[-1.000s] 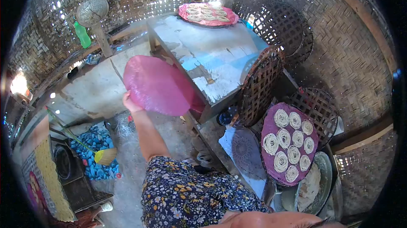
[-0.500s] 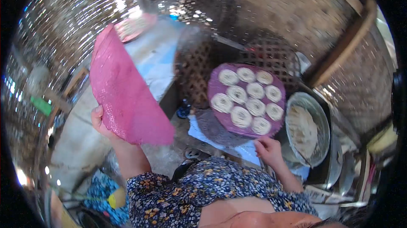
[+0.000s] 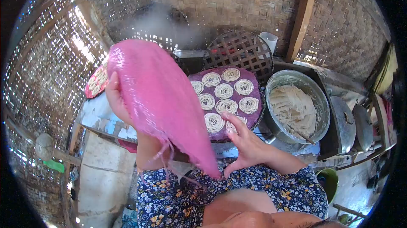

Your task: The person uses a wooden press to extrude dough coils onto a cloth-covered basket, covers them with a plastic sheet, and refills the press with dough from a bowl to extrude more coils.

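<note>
Gripping pink sheet (image 3: 159, 96), left hand (image 3: 116, 100) raised

Pink sheet (image 3: 157, 96) glossy, plastic-looking; metal pot (image 3: 296, 79) dull; woven wall (image 3: 237, 3) rough

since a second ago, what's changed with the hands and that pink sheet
The left hand has swung the glossy pink sheet rightward, from beside the blue-and-white table toward the round purple-lined tray. The right hand, out of view at first, is now spread at the tray's near edge; whether it touches the sheet is unclear. The left hand's hold and the tray's pale stringy coils are unchanged.
</note>
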A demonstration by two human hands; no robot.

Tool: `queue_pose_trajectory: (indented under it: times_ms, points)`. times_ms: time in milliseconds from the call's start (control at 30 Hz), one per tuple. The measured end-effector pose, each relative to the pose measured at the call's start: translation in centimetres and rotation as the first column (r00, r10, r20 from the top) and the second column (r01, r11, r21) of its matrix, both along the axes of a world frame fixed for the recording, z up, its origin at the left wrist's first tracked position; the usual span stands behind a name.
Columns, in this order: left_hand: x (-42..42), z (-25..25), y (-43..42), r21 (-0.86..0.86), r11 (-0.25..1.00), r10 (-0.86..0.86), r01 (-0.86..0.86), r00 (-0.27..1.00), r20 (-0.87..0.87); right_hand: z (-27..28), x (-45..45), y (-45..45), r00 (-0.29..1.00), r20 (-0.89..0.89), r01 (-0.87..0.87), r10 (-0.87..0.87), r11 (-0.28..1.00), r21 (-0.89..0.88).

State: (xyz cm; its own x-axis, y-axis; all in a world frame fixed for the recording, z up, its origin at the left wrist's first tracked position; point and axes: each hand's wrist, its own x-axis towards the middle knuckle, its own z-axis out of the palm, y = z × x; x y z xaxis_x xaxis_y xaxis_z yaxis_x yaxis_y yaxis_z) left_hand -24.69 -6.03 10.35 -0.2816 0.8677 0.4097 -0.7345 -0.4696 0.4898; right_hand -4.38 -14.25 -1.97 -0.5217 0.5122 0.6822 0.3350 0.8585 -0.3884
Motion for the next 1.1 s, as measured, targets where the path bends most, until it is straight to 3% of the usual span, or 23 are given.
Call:
queue_pose_trajectory:
  times_ms: [67,133,167,200,267,367,400,500,533,600,633,667,733,800,833,933,1033,1100]
  points:
    - [0.6,1.3,0.0,0.078,0.968,-0.243,0.238,0.968,0.063,-1.0,-0.4,0.7,0.992,-0.122,-0.011,0.014,1.0,0.025]
    - [1.0,0.6,2.1,0.052,0.998,-0.039,0.037,0.998,0.042,-1.7,-0.8,1.5,0.971,-0.236,0.032,-0.033,0.999,-0.009]
    - [1.1,0.4,3.0,0.037,0.997,0.067,-0.068,0.997,0.029,-1.8,-0.4,2.0,0.976,-0.212,0.02,-0.045,0.992,-0.122]
    - [1.7,1.0,2.7,0.002,0.997,0.074,-0.074,0.997,0.019,-1.6,0.5,2.9,0.982,-0.184,0.009,-0.052,0.973,-0.231]
    - [3.4,2.7,2.0,-0.062,0.994,0.085,-0.085,0.996,0.004,-0.9,1.2,4.5,0.956,-0.294,-0.101,0.008,0.948,-0.301]
    - [3.5,3.1,4.3,0.019,0.994,0.103,-0.104,0.994,0.041,2.6,-0.1,4.3,0.947,-0.317,0.05,-0.051,0.999,-0.011]
    - [4.5,3.4,4.7,0.085,0.978,0.183,-0.191,0.978,0.099,3.3,-0.7,4.4,0.939,-0.33,0.122,-0.096,0.991,0.061]
    - [6.8,3.0,6.1,0.331,0.819,0.497,-0.468,0.868,-0.002,5.8,-1.8,5.2,0.861,-0.375,0.442,-0.344,0.87,0.218]
    - [6.9,3.1,6.5,0.361,0.782,0.555,-0.507,0.831,-0.035,6.4,-1.2,5.6,0.83,-0.411,0.395,-0.378,0.918,-0.046]
    - [7.2,3.5,7.3,0.422,0.698,0.666,-0.579,0.741,-0.086,7.4,-0.3,7.3,0.719,-0.614,0.249,-0.325,0.946,-0.209]
    - [7.0,3.8,8.1,0.423,0.688,0.685,-0.589,0.72,-0.111,8.5,0.7,7.2,0.69,-0.623,0.143,-0.368,0.913,-0.381]
    - [6.7,4.2,8.8,0.425,0.678,0.703,-0.599,0.698,-0.137,8.4,1.7,8.1,0.675,-0.639,0.122,-0.37,0.909,-0.398]
    - [6.2,3.6,11.5,0.593,0.5,0.859,-0.631,0.449,-0.245,7.6,3.6,9.7,0.638,-0.664,0.022,-0.39,0.871,-0.491]
    - [6.5,2.2,13.6,0.63,0.45,0.882,-0.633,0.205,-0.424,5.9,5.2,11.4,0.588,-0.701,-0.11,-0.404,0.819,-0.564]
    - [6.7,1.2,14.6,0.652,0.429,0.864,-0.626,0.074,-0.497,4.9,5.8,12.0,0.591,-0.678,-0.089,-0.436,0.801,-0.592]
    - [7.5,-2.6,17.7,0.562,0.596,0.728,-0.574,0.089,-0.68,1.5,7.8,13.7,0.593,-0.603,-0.015,-0.533,0.742,-0.671]
    - [8.0,-6.0,20.6,0.461,0.772,0.555,-0.436,0.112,-0.824,-1.5,9.8,15.2,0.627,-0.417,0.17,-0.658,0.638,-0.751]
    - [8.7,-7.1,20.5,0.405,0.833,0.445,-0.377,0.02,-0.895,-3.8,11.1,16.2,0.616,-0.384,0.277,-0.688,0.645,-0.712]
